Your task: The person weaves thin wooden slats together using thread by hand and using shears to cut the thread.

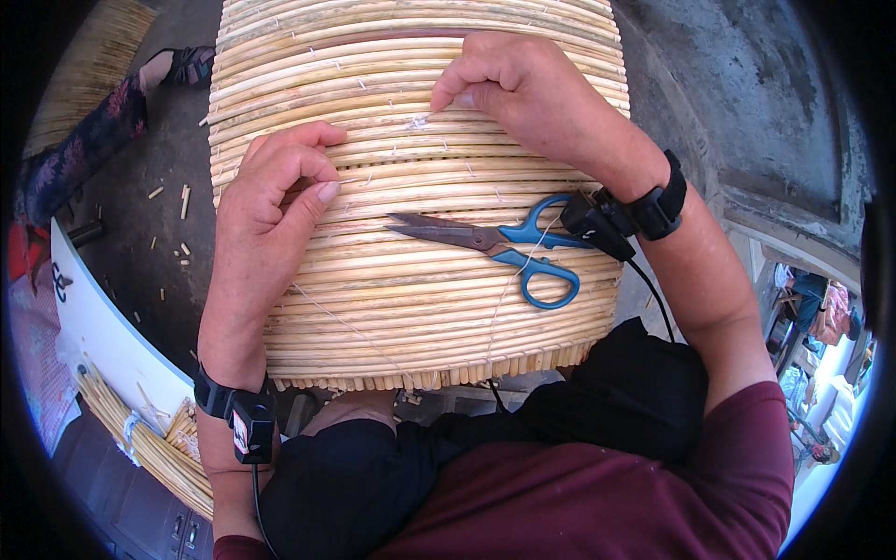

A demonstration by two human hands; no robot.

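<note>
Stick mat point(425, 317) under scissors point(481, 237), thread tuft point(416, 122) beyond. 2 hands apart: left hand point(275, 191) left of scissors, right hand point(537, 89) beyond, fingers curled, grips unclear. Likely knotting; next needs fine pinch.

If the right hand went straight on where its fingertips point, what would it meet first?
Probably the white tuft on the mat, just past the right hand, though depth is hard to judge.
</note>
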